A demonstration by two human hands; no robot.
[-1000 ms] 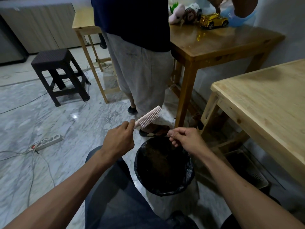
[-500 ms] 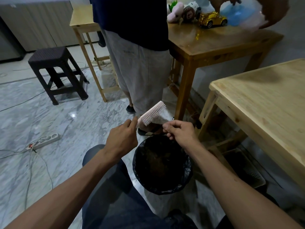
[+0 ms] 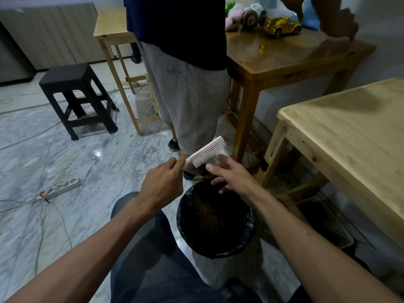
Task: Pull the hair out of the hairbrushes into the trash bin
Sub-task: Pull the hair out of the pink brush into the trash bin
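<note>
So the left hand [image 3: 161,184] is pinched shut on the handle end of a pale pink hairbrush [image 3: 207,154], holding it tilted with the bristles facing down and toward the right, just above the far rim of the trash bin [image 3: 250,228], which has a black liner and a mat of brownish hair inside. The right hand [image 3: 234,178] is spread out with fingers loose, fingertips right up against the bristles, gripping nothing I can make out. A second person stands just past the bin, next to a wooden table [image 3: 295,60] with a gold toy car [image 3: 281,26] on it
</note>
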